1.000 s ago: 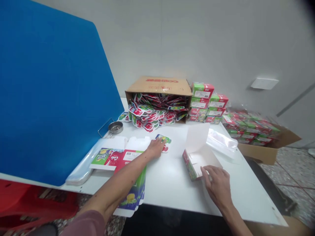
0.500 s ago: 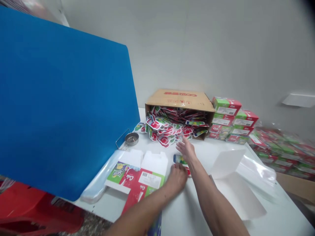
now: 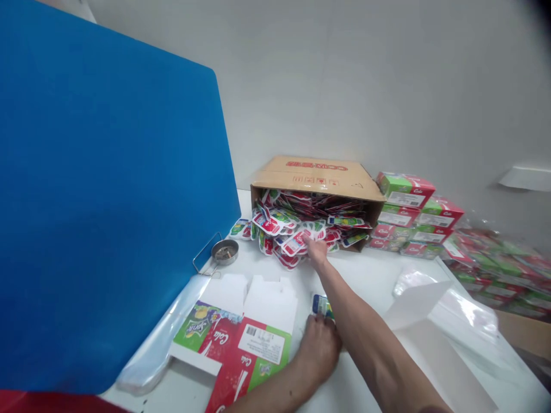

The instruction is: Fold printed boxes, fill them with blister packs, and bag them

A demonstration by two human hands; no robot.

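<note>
Before the open carton (image 3: 316, 175): a flat red packet (image 3: 295, 244), long axis slanting leftward, pinched by the nearer right hand (image 3: 317, 252); left hand (image 3: 319, 347) curled, grip indeterminate.

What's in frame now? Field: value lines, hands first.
left hand: at a blue-green card, grip unclear
right hand: at the card pile, by a red-and-white card
carton: open side toward camera, pile spilling out
flat printed cardboard: left of left hand
printed boxes: stacked right of carton
</note>
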